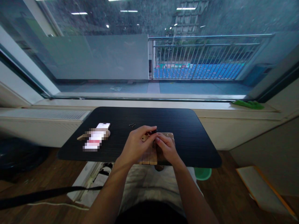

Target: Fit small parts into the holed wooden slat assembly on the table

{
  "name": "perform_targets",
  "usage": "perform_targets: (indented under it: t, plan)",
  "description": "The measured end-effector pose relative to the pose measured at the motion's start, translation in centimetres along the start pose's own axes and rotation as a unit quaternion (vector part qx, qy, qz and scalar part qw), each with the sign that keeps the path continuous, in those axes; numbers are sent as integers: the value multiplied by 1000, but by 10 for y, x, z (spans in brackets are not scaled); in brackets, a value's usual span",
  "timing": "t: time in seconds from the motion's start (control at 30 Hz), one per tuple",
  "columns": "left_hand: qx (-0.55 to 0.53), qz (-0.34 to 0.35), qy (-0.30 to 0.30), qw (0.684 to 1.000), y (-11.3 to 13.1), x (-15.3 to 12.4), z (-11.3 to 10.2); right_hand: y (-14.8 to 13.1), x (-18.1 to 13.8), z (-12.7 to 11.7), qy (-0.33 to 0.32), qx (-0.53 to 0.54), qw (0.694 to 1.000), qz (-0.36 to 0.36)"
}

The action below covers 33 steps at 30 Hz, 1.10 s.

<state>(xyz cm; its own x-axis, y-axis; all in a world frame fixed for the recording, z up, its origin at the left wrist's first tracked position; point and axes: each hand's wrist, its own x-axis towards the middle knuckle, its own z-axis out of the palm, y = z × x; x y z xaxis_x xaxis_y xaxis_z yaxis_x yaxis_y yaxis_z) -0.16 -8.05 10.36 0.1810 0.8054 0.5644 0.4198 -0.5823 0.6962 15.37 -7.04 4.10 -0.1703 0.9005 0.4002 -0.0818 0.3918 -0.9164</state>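
Observation:
My left hand (139, 138) is above the near edge of the black table, with thumb and forefinger pinched on a small dark piece (153, 132) whose kind I cannot make out. Close beside it, my right hand (167, 146) has its thumb and fingers curled together near the same spot; whatever is in them is hidden. Beneath both hands lies a wooden piece with light slats (146, 157) and a darker brown part (168, 135), partly covered by the fingers. Two small screws or nails (132, 125) rest on the table, beyond my left hand.
On the left of the black table (187, 130) lies a phone (103, 125) beside a light wooden item (80, 137), both partly pixelated. A window sill (149, 103) borders the far side, with a green cloth (248, 104). A green basin (203, 174) sits below at right.

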Motion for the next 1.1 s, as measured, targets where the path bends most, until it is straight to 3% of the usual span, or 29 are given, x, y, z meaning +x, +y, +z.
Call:
perform_targets:
  t: [0.83,1.1]
  plan:
    - [-16,5,6,1000,1,2,1,1,0,-2,10,-29,999,-13]
    - [-3,41,19,999,2,3,1,4,0,0,13,-9,1000,-7]
